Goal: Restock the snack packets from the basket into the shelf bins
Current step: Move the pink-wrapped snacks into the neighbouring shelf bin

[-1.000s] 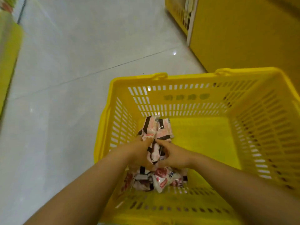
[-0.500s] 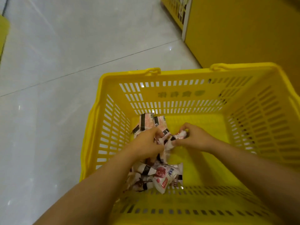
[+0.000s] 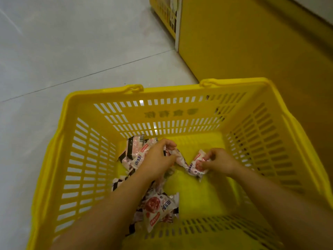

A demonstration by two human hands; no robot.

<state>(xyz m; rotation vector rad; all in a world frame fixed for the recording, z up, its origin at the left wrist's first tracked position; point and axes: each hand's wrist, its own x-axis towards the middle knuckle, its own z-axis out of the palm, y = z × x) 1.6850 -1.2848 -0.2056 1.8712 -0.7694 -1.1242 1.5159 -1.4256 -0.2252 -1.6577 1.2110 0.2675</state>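
Note:
A yellow slotted plastic basket (image 3: 270, 141) stands on the floor below me. Several pink-and-white snack packets (image 3: 158, 208) lie along its left half. Inside the basket, my left hand (image 3: 158, 159) is closed on a bunch of packets (image 3: 137, 156) near the far left. To its right, my right hand (image 3: 219, 161) pinches a single packet (image 3: 197, 165) just above the basket's bare yellow bottom. Both forearms reach in from the near edge and hide some packets.
Pale grey tiled floor (image 3: 72, 51) spreads to the left and beyond the basket. A yellow shelf unit side panel (image 3: 243, 42) rises at the right, close to the basket's far right corner. A yellow wire-fronted shelf base (image 3: 165, 13) shows at the top.
My hands have moved apart: the right hand has pulled one packet to the right, away from the bunch in the left hand. The view has shifted closer to the basket.

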